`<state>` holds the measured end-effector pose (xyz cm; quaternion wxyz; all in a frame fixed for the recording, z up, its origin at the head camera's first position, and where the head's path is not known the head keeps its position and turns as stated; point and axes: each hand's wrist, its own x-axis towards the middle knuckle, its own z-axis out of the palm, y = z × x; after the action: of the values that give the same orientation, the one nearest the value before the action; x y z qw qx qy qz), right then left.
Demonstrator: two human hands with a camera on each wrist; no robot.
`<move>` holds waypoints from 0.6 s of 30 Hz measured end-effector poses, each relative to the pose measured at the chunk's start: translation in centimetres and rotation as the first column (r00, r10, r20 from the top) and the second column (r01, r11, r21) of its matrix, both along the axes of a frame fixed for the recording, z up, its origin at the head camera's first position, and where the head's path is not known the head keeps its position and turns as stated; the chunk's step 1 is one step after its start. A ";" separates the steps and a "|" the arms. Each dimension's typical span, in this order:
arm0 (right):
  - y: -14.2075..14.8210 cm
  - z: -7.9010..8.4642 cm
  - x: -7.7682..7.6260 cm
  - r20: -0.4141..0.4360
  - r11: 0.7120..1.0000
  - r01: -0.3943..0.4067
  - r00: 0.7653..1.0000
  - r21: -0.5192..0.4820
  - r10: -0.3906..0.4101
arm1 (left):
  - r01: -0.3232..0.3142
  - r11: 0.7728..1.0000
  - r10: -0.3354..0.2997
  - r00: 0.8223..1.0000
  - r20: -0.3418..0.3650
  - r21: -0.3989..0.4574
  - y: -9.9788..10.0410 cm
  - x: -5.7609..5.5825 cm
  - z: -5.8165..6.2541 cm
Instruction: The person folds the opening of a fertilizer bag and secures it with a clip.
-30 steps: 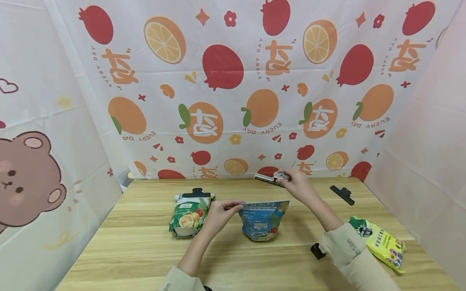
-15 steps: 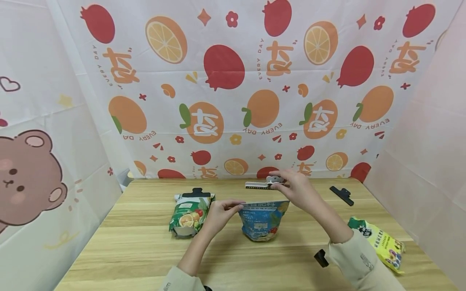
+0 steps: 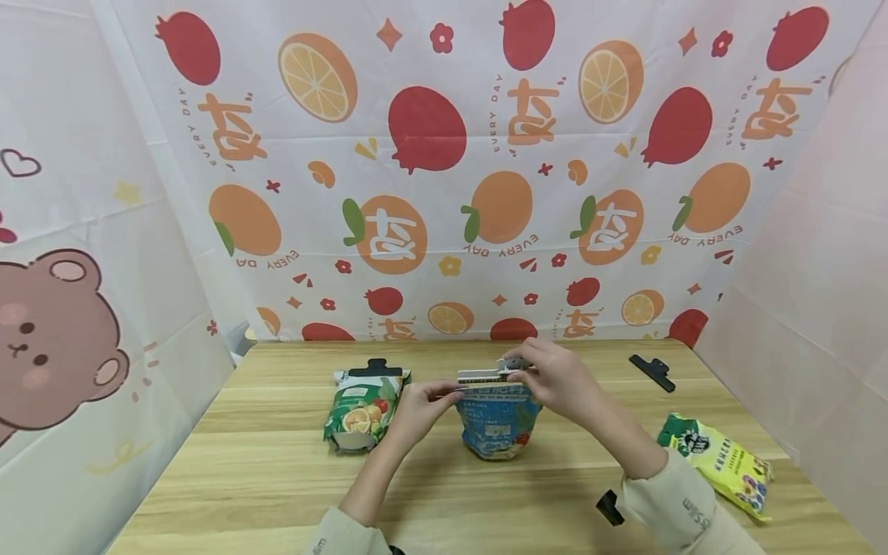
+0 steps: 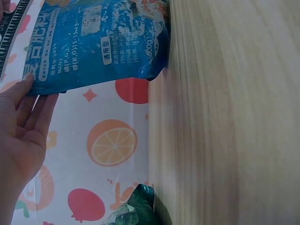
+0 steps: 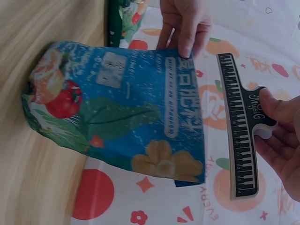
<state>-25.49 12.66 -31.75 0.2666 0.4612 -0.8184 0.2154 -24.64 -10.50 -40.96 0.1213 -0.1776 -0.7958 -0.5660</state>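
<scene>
Blue bag, upright on table, its top corner pinched by left hand; clip, gripped in right hand, just off its top edge; apparent step, alignment; next move likely needs clip spread astride.

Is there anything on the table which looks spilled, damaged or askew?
No spill or damage is visible. Only the yellow bag lies slanted at the right, with no clip visible on it, whereas the green bag wears a black clip.
</scene>
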 end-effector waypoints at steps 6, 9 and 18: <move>-0.3 -0.9 -0.3 -0.094 0.998 -0.045 0.995 -0.053 0.040 | 0.010 1.000 -0.009 1.000 -0.008 0.021 -0.1 -0.3 -0.5; -0.5 -1.3 -0.6 -0.125 0.995 -0.063 0.991 -0.071 0.054 | 0.009 1.000 -0.008 1.000 -0.004 0.019 -0.1 0.0 0.0; -0.9 -2.9 -1.3 -0.067 0.998 -0.048 0.997 -0.045 0.045 | 0.024 1.000 -0.024 1.000 0.007 0.015 0.3 1.9 2.6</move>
<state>-26.76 11.80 -34.63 0.2991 0.4807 -0.7930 0.2252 -22.69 -10.18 -38.34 0.1133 -0.1842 -0.7898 -0.5739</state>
